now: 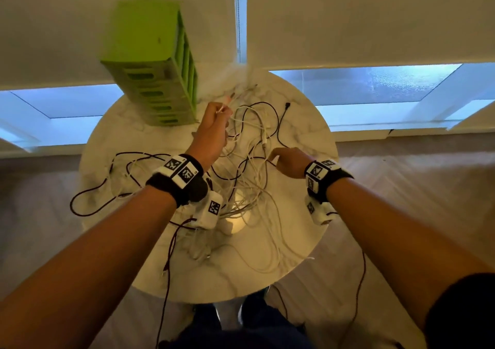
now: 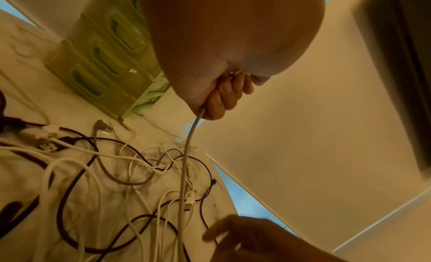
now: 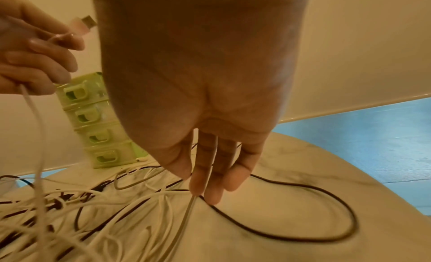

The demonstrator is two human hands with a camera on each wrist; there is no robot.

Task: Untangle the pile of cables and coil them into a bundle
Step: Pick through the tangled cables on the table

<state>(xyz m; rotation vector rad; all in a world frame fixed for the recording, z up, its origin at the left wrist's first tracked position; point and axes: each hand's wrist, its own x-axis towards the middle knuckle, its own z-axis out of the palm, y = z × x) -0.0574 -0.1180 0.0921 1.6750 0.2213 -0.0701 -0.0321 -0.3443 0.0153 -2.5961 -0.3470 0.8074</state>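
A tangle of white and black cables sprawls over the round marble table. My left hand is raised above the far side of the pile. It grips a white cable in its fist, and the cable's USB plug sticks out past the fingers. The cable hangs down from the fist into the tangle. My right hand is low at the pile's right side, fingers pointing down. Its thumb and fingertips pinch a white cable just above the tabletop.
A green stack of small drawers stands at the table's far left, close to my left hand. A black cable loop lies to the right of my right hand. Cables trail off the front edge and left edge. Window blinds hang behind.
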